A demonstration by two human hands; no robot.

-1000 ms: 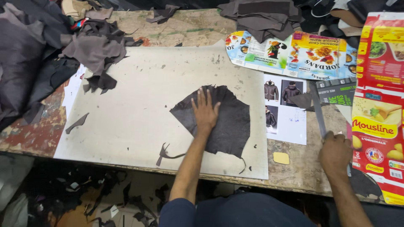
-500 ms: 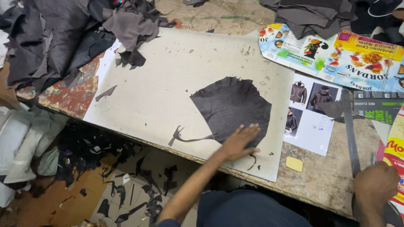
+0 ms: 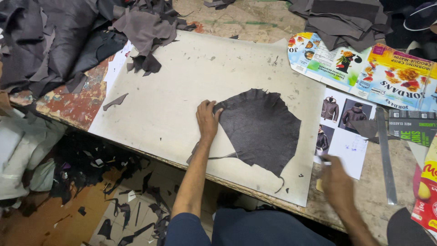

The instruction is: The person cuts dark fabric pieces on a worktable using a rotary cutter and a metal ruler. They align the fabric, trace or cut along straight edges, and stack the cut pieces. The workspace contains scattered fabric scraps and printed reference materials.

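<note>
A worn work table (image 3: 255, 18) fills the view, with a big pale cutting board (image 3: 182, 91) lying on it at a slant. Heaps of dark leather offcuts (image 3: 59, 41) cover the far left corner, and many small scraps lie on the floor (image 3: 59, 218) under the edge.

On the right half of the board lies one dark leather piece (image 3: 261, 130), flat, with a wavy upper rim and a narrow tip that points toward the near edge of the board. The left hand (image 3: 207, 120) rests flat on the board with the fingers spread and straight, gripping nothing; its fingertips touch the left corner of the leather piece. So the piece lies to the right of this hand, and its long axis runs slantwise from the upper left to the lower right.

The right hand (image 3: 337, 180) is blurred, near the table edge, just beside the printed sheet with jacket photos (image 3: 346, 146). It seems to close on a thin light tool, but I cannot tell for sure. The left hand is the one on the leather. A metal ruler (image 3: 386, 155) lies further right.
</note>
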